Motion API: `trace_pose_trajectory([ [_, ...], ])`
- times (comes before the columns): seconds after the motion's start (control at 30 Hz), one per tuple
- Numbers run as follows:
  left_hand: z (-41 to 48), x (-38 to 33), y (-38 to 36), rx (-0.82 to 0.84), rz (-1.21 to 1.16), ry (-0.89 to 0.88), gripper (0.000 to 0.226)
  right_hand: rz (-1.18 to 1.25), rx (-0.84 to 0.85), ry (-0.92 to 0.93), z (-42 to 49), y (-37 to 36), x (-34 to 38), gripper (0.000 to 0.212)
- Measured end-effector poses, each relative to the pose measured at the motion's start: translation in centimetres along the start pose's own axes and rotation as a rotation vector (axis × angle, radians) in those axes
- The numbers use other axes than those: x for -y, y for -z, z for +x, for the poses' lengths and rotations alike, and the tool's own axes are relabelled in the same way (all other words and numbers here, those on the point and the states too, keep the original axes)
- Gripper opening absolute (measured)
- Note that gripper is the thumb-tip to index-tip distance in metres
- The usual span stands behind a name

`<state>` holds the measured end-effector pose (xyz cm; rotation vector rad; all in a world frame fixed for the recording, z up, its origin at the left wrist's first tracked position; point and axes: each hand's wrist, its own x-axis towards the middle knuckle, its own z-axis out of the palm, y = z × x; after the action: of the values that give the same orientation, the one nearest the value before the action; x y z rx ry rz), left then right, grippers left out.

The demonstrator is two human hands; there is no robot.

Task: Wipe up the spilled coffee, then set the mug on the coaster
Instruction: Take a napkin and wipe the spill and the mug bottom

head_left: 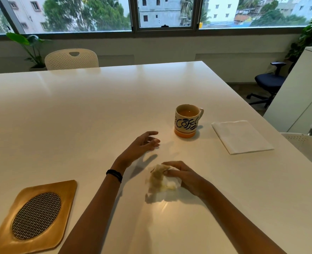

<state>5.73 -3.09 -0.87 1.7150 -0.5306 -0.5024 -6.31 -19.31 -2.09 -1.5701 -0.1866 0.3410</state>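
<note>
White table (96, 110), mug (187, 121), folded napkin (241, 136)

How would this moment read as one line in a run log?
right hand: holds stained tissue | left hand: open, near mug | mug: on table, apart from coaster

Two forearms show, both bare along their whole visible length, from the near edge of the table up to the hands. The left hand (139, 146) has a black wristband (114, 175) just behind it, snug round the wrist. The band is narrow and looks like two thin dark strands lying side by side, though the picture is too soft to tell whether it is cord, elastic or beads. The right hand (185, 176) and its wrist are bare. Fingernails on either hand are too blurred to make out.
</note>
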Motion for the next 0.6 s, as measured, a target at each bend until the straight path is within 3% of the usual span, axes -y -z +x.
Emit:
trace_pose_trajectory([
  [0.07,-0.3,-0.3,-0.5,-0.036,-0.013,-0.028,0.035,0.234,-0.074,0.013,0.1,0.5,0.4,0.02],
  [0.17,-1.0,-0.8,-1.7,-0.064,-0.052,-0.048,0.034,0.479,-0.194,0.064,0.8,1.7,0.0,0.06],
  [0.27,-1.4,-0.9,-3.2,-0.041,-0.156,-0.013,0.039,0.611,-0.328,0.147,1.1,2.6,-0.1,0.052],
  [0.43,-1.4,-0.7,-5.7,0.02,-0.232,0.067,0.035,0.537,-0.535,0.143,1.2,3.8,-0.5,0.041],
  [0.53,-1.3,-0.8,-6.5,0.038,-0.193,0.079,0.021,0.462,-0.579,0.136,1.1,4.0,-0.5,0.038],
  [0.6,-1.2,-0.8,-6.6,0.059,-0.173,0.084,0.029,0.457,-0.577,0.14,1.1,3.9,-0.4,0.031],
])
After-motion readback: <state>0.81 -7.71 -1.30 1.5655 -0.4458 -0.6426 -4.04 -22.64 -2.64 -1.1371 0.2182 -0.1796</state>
